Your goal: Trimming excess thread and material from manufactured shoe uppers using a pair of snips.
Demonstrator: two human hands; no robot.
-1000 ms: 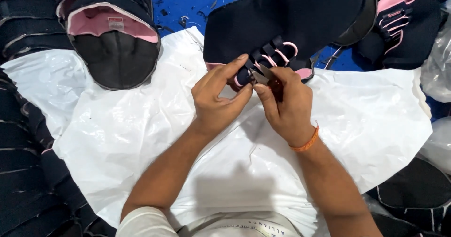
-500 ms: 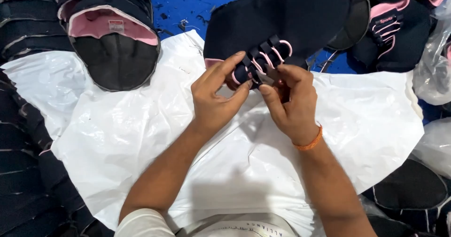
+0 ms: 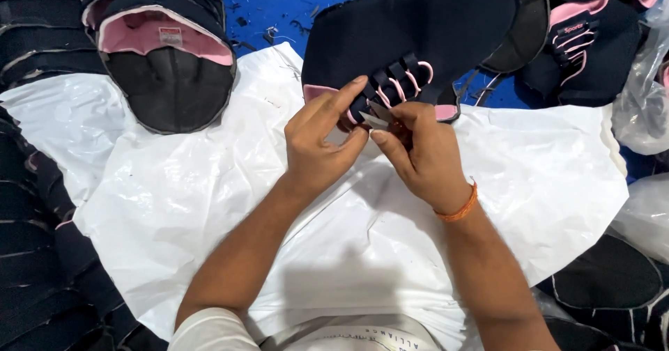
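A crinkled white plastic sheet [image 3: 174, 198] covers the middle under even light, bright blue floor [image 3: 279, 10] littered with thread scraps shows at twelve o'clock, and dark stacked shoe uppers [image 3: 35, 37] crowd ten o'clock.

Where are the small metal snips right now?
In the head view, upper centre: the snips sit in the right hand, blades against the shoe upper's pink loops, beside the left hand.
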